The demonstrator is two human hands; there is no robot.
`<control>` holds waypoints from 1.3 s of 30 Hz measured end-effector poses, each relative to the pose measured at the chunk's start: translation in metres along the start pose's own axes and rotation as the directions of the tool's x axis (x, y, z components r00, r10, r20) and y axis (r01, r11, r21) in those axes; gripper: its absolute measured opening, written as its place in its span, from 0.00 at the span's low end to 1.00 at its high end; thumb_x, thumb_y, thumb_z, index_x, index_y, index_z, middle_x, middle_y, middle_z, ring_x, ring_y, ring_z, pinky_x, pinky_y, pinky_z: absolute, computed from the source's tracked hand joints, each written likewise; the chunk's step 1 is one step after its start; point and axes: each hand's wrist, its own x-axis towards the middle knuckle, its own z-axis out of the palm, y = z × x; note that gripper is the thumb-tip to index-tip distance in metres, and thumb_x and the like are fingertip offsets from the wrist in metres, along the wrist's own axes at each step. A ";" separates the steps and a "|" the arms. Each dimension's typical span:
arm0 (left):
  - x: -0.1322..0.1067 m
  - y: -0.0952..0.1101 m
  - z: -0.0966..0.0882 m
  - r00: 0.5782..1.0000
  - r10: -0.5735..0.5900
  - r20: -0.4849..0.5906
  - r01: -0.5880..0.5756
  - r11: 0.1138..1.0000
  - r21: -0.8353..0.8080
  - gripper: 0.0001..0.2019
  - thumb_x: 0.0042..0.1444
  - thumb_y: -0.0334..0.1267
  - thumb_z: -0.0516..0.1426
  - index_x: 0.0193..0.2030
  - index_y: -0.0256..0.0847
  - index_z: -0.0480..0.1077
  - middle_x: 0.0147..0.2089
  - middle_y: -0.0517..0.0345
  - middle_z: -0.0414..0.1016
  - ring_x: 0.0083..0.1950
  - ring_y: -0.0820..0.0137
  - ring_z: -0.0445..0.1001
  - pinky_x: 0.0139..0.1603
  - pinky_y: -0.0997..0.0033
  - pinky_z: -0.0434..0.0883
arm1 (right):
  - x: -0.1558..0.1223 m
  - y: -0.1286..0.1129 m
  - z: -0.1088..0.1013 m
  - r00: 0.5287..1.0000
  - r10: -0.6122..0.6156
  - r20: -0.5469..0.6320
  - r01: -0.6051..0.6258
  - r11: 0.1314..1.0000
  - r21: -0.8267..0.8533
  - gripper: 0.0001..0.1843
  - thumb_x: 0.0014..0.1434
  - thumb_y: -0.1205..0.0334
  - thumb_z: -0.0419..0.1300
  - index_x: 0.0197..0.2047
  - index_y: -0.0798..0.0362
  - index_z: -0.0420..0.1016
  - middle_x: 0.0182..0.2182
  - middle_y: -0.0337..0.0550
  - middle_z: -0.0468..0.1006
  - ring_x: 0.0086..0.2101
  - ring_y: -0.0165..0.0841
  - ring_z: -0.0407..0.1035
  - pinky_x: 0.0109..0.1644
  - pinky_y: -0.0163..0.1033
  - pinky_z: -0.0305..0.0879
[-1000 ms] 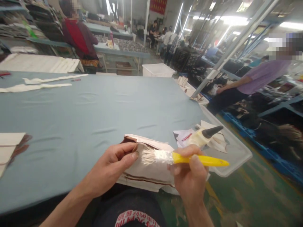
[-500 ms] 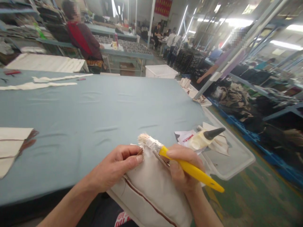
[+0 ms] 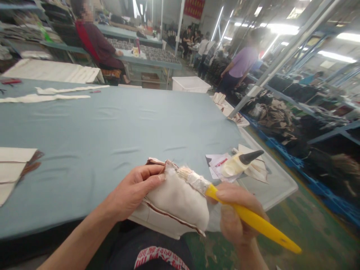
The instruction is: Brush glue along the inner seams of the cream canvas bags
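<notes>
A cream-white stitched piece with brown edges, looking like leather or fabric (image 3: pixel 180 198), is held up at the table's front edge. My left hand (image 3: pixel 135 191) pinches its upper left corner between thumb and fingers. In my right hand (image 3: pixel 242 210) is a brush (image 3: pixel 253 217) with a yellow handle, my fingers closed round it. The brush's bristles, caked with white, touch or nearly touch the piece's upper edge. Right of the hands stands a pale yellow container with a dark pointed tip (image 3: pixel 239 163), lying over some papers (image 3: pixel 216 165).
A blue-grey table (image 3: pixel 126 123) spreads ahead. More cream pieces (image 3: pixel 15 165) lie at its left, with cream strips (image 3: pixel 56 98) farther back. A translucent tray (image 3: pixel 281 191) sits at the right, a metal post (image 3: pixel 253 92) behind it. A seated person (image 3: pixel 98 45) and a standing person in purple (image 3: pixel 239 62) are beyond.
My right hand has drawn the brush to the right and down along the piece's edge. The piece has tipped, showing its brown upper edge. The person in purple has moved farther back.
</notes>
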 end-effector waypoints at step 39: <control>-0.024 -0.059 0.000 0.655 0.637 0.406 -0.665 0.230 0.711 0.12 0.66 0.21 0.53 0.48 0.39 0.72 0.46 0.50 0.82 0.46 0.70 0.81 0.49 0.78 0.76 | -0.010 -0.009 -0.002 0.721 0.663 -0.200 -0.589 0.739 0.328 0.18 0.66 0.45 0.68 0.36 0.51 0.80 0.15 0.32 0.74 0.15 0.27 0.68 0.17 0.28 0.66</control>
